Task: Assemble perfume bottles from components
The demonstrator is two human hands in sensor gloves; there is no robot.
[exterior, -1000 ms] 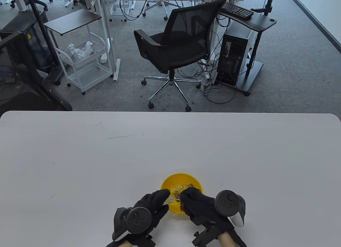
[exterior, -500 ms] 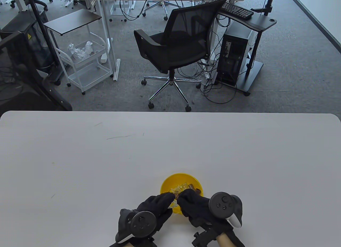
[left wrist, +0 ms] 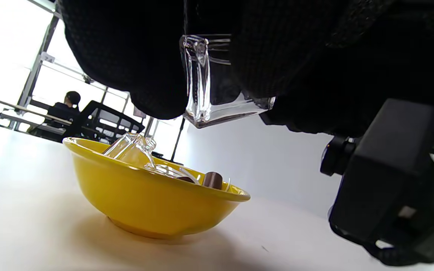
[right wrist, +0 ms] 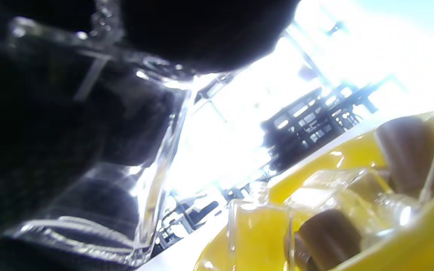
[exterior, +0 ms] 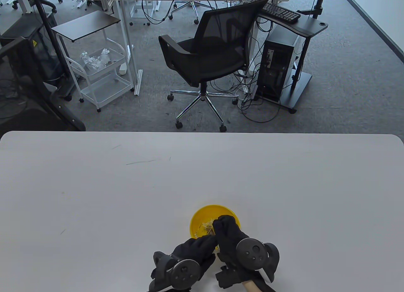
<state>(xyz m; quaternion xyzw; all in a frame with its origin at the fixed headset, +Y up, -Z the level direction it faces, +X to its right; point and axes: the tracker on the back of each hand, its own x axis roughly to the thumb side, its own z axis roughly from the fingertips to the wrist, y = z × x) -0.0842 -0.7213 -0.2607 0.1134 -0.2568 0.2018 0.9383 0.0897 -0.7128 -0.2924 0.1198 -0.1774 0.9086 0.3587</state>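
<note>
Pinched between black-gloved fingers [left wrist: 134,71] of the left hand [exterior: 197,249]: a clear square glass bottle [left wrist: 211,90], base down, raised above the table [exterior: 94,194], just at 6 o'clock of the yellow bowl [exterior: 197,216] in the table view. Seen again in the right wrist view, blurred, as a clear glass bottle [right wrist: 100,188] framed by dark glove on both sides. Curled over the bowl's near half, the right hand [exterior: 228,232], fingertips [exterior: 221,222] down among the contents at the bowl's centre; whether gripping anything there, cannot tell from any view. Touching or nearly touching at the bowl's 6 o'clock rim, the two hands side by side. Strapped to the back of each, a round dark tracker: left tracker [exterior: 184,273] near the table's 6 o'clock edge, right tracker [exterior: 252,249] at its 2 o'clock. Heaped inside the bowl: more clear glass bottles [left wrist: 134,148] and brown cylindrical caps [right wrist: 328,235], one brown cap [left wrist: 212,180] poking over the rim in the left wrist view. Resting flat on the white table, the bowl, close to the near edge and slightly toward 3 o'clock of centre. Beyond the table at 12 o'clock, a black mesh office chair [exterior: 214,52] on grey carpet; at 10 o'clock, a white wire trolley [exterior: 101,74]; at 2 o'clock, a black computer tower [exterior: 277,68] on a wheeled stand.
</note>
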